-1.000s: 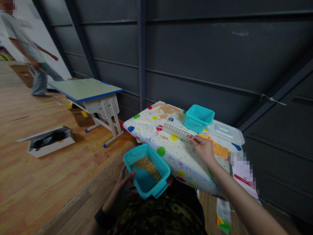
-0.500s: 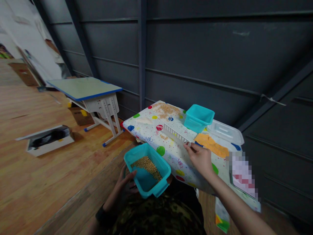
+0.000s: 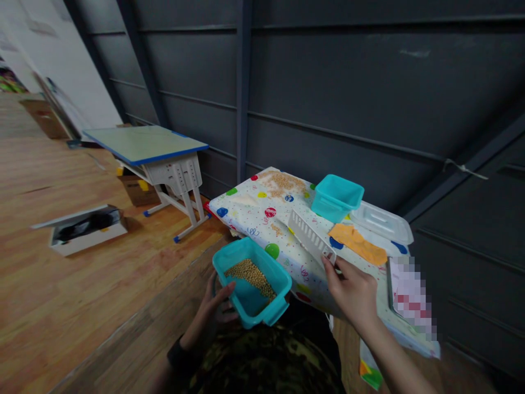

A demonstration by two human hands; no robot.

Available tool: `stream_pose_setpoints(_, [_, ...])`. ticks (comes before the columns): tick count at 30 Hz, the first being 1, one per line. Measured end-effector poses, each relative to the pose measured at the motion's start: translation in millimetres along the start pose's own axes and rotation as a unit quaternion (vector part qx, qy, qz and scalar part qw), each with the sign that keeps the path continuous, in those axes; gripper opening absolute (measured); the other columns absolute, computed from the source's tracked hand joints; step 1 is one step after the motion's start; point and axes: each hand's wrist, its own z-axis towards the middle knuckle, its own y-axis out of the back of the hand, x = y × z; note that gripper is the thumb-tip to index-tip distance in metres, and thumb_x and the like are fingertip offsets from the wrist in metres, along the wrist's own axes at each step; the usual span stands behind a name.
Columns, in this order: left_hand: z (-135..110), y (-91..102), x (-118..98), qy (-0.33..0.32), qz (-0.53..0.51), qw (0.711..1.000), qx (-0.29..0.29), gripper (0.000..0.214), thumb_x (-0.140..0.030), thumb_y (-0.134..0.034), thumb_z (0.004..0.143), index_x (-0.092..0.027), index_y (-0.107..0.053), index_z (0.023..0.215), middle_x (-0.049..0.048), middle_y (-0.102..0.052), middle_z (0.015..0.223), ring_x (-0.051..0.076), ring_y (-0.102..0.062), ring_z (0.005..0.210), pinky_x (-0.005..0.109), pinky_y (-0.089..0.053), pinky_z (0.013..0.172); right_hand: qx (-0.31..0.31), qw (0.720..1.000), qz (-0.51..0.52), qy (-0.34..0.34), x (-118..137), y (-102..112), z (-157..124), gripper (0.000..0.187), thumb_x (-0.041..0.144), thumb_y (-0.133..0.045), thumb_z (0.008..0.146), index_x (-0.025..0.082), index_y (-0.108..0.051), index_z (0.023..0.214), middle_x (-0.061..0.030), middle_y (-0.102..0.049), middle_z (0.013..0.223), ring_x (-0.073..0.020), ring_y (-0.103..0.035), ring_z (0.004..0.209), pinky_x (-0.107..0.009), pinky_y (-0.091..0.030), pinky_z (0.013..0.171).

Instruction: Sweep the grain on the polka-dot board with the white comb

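My left hand (image 3: 219, 302) grips a teal plastic box (image 3: 229, 253) by its left side, thumb over the rim, just off the table's front edge. Soybeans (image 3: 254, 276) lie in a band across the bottom of the box. Between the thumb and fingers of my right hand (image 3: 353, 287) is the near end of a white slotted plastic tray (image 3: 310, 238), seen nearly edge-on and tilted above the table. Whether anything lies in the tray is hidden. Loose soybeans (image 3: 285, 181) are spread at the table's far end, with a few more (image 3: 276, 230) near the tray.
On the spotted tablecloth (image 3: 240, 216) stand a second teal box (image 3: 337, 197), a clear lid (image 3: 382, 221), an orange cloth (image 3: 358, 243) and a blurred-out flat item (image 3: 410, 295). A dark panelled wall (image 3: 328, 71) rises behind. A school desk (image 3: 147, 145) and an opened white carton (image 3: 88, 230) are to the left.
My right hand has moved toward me and a little right, bringing the tray with it and tilting it up more. The box in my left hand stays nearly still; the view shifts slightly.
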Motion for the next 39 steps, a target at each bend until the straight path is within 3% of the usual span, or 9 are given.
stream_pose_setpoints(4, [2, -4.3, 3, -0.008, -0.01, 1.0, -0.01, 0.136, -0.052, -0.112, 0.079, -0.048, -0.029, 0.186, 0.0141, -0.079, 0.151, 0.032, -0.09, 0.098, 0.043, -0.074, 0.08, 0.017, 1.0, -0.001, 0.007, 6, 8, -7, 0.06, 0.053, -0.058, 0.122, 0.025, -0.078, 0.073, -0.006, -0.078, 0.062, -0.0198, -0.072, 0.049, -0.029, -0.045, 0.052])
stream_pose_setpoints(9, [3, -9.6, 4, -0.023, 0.007, 1.0, -0.011, 0.136, -0.052, -0.11, 0.081, -0.05, -0.027, 0.188, 0.0107, -0.081, 0.14, 0.027, -0.087, 0.09, 0.042, -0.074, 0.08, 0.028, 0.999, 0.037, 0.007, 18, 5, -11, 0.055, 0.046, -0.061, 0.121, 0.026, -0.075, 0.071, -0.004, -0.076, 0.06, -0.0195, -0.072, 0.049, -0.029, -0.047, 0.051])
stream_pose_setpoints(14, [-3, -16.9, 0, -0.03, -0.008, 1.0, 0.003, 0.13, -0.052, -0.106, 0.087, -0.05, -0.024, 0.187, 0.0138, -0.081, 0.146, 0.035, -0.09, 0.107, 0.051, -0.076, 0.091, 0.039, 0.995, 0.084, 0.041, 36, 12, -18, 0.039, 0.032, -0.065, 0.119, 0.026, -0.082, 0.084, -0.0052, -0.085, 0.074, -0.021, -0.079, 0.056, -0.029, -0.057, 0.057])
stream_pose_setpoints(17, [-7, -20.1, -2, -0.022, -0.014, 1.0, 0.003, 0.124, -0.049, -0.105, 0.089, -0.049, -0.027, 0.186, 0.0149, -0.079, 0.152, 0.036, -0.09, 0.112, 0.055, -0.077, 0.094, 0.046, 0.991, 0.113, 0.059, 44, 20, -18, 0.037, 0.027, -0.067, 0.118, 0.026, -0.082, 0.084, -0.003, -0.084, 0.072, -0.019, -0.076, 0.053, -0.028, -0.058, 0.056])
stream_pose_setpoints(21, [-9, -21.5, -4, -0.021, -0.024, 0.999, 0.01, 0.126, -0.049, -0.106, 0.087, -0.048, -0.028, 0.186, 0.0173, -0.076, 0.159, 0.038, -0.09, 0.115, 0.055, -0.076, 0.096, 0.02, 0.995, 0.08, 0.05, 37, 20, -11, 0.038, 0.033, -0.069, 0.118, 0.026, -0.085, 0.085, -0.004, -0.084, 0.073, -0.0192, -0.075, 0.051, -0.029, -0.058, 0.056])
stream_pose_setpoints(25, [-9, -20.1, -5, -0.016, -0.016, 1.0, 0.012, 0.13, -0.049, -0.106, 0.088, -0.05, -0.023, 0.187, 0.0175, -0.076, 0.158, 0.038, -0.09, 0.116, 0.054, -0.076, 0.096, 0.0, 0.999, 0.034, 0.036, 17, 6, -4, 0.049, 0.044, -0.064, 0.121, 0.025, -0.084, 0.08, -0.0069, -0.085, 0.072, -0.0208, -0.077, 0.054, -0.029, -0.054, 0.055])
stream_pose_setpoints(30, [-7, -16.3, -5, -0.02, -0.009, 0.999, 0.024, 0.131, -0.052, -0.105, 0.088, -0.048, -0.021, 0.189, 0.0193, -0.076, 0.16, 0.04, -0.09, 0.116, 0.049, -0.077, 0.089, 0.034, 0.999, 0.021, 0.035, 7, -8, -3, 0.052, 0.045, -0.058, 0.123, 0.024, -0.086, 0.085, -0.0076, -0.083, 0.07, -0.0213, -0.078, 0.056, -0.029, -0.052, 0.055])
stream_pose_setpoints(35, [-7, -15.9, -4, -0.026, 0.001, 0.999, 0.025, 0.128, -0.05, -0.103, 0.092, -0.045, -0.019, 0.189, 0.0196, -0.078, 0.154, 0.037, -0.092, 0.11, 0.047, -0.077, 0.085, 0.051, 0.995, 0.067, 0.051, 14, 3, -4, 0.054, 0.044, -0.062, 0.122, 0.024, -0.081, 0.076, -0.0028, -0.076, 0.061, -0.0169, -0.069, 0.046, -0.027, -0.048, 0.051])
stream_pose_setpoints(39, [-7, -17.5, -3, -0.029, -0.019, 0.999, 0.025, 0.13, -0.048, -0.104, 0.091, -0.047, -0.02, 0.189, 0.0183, -0.079, 0.154, 0.037, -0.092, 0.111, 0.052, -0.077, 0.094, 0.033, 0.995, 0.073, 0.064, 17, 12, -4, 0.049, 0.042, -0.067, 0.121, 0.023, -0.082, 0.079, -0.002, -0.078, 0.064, -0.0154, -0.066, 0.043, -0.027, -0.048, 0.05])
